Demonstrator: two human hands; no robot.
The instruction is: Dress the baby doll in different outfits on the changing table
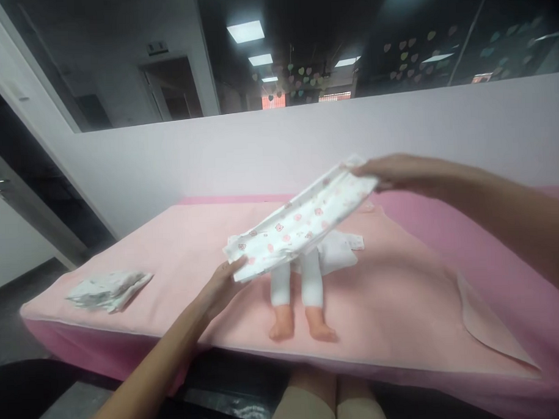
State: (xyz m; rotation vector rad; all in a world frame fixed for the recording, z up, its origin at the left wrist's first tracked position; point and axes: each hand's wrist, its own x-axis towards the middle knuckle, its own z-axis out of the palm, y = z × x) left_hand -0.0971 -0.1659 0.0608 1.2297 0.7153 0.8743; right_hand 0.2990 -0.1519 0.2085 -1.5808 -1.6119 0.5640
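A long white printed cloth [298, 224] with small pink and brown figures is stretched slantwise in the air between my hands. My left hand [224, 285] grips its lower left end, thumb on top. Higher up, my right hand [383, 172] is closed on the upper right end; its fingers are partly blurred. Behind and below the cloth a baby doll [282, 322] lies on the bed, its bare feet towards me and its legs in white. The cloth hides the doll's upper body and head. White fabric [338, 253] shows beside the doll's legs on the right.
A pale pink sheet [393, 309] covers the pink bed, its right corner folded over. Several folded white printed cloths [108, 290] lie in a pile at the left. A low white wall [350, 127] with dark glass above stands behind. My knees [309, 401] are at the front edge.
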